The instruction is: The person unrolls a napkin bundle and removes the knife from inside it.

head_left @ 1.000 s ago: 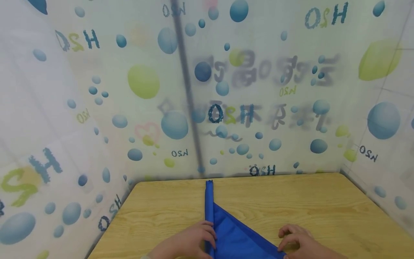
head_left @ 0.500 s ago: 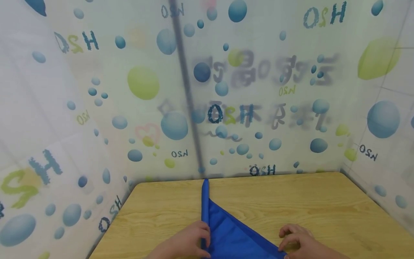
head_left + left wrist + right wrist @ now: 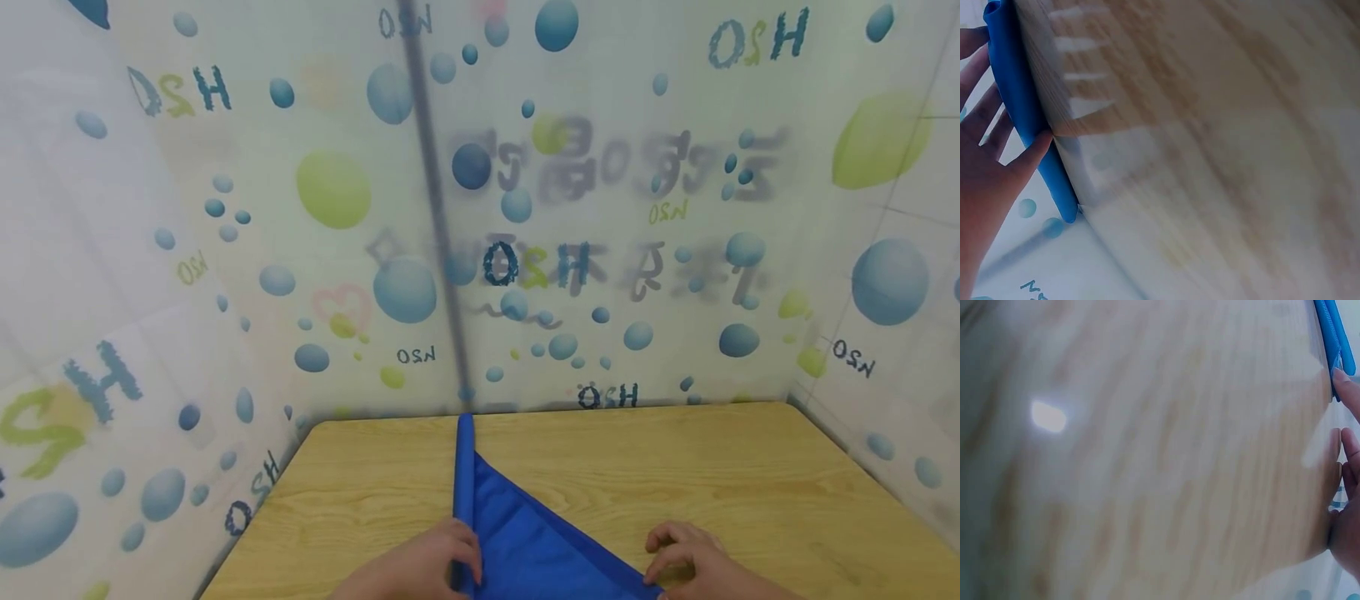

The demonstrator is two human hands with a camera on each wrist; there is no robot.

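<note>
A blue cloth (image 3: 528, 546) lies on the table, its left side wound into a narrow upright-running roll (image 3: 464, 475) whose far end reaches the back edge. My left hand (image 3: 423, 562) holds this roll near the front, fingers bent over it. In the left wrist view the thumb lies on one side of the roll (image 3: 1019, 81) and the spread fingers on the other. At the right corner of the cloth is my right hand (image 3: 697, 562). Its thumb (image 3: 1346, 390) presses that corner in the right wrist view, while the other fingers rest on the table apart from the cloth.
The wood-grain table (image 3: 637, 458) has curtain-like walls (image 3: 600, 192) with bubble prints behind it and on both sides. A dark pole (image 3: 438, 217) shows through the back wall.
The roll has shifted left under my left hand, and more flat cloth shows to its right. My right hand has stayed in place at the corner.
</note>
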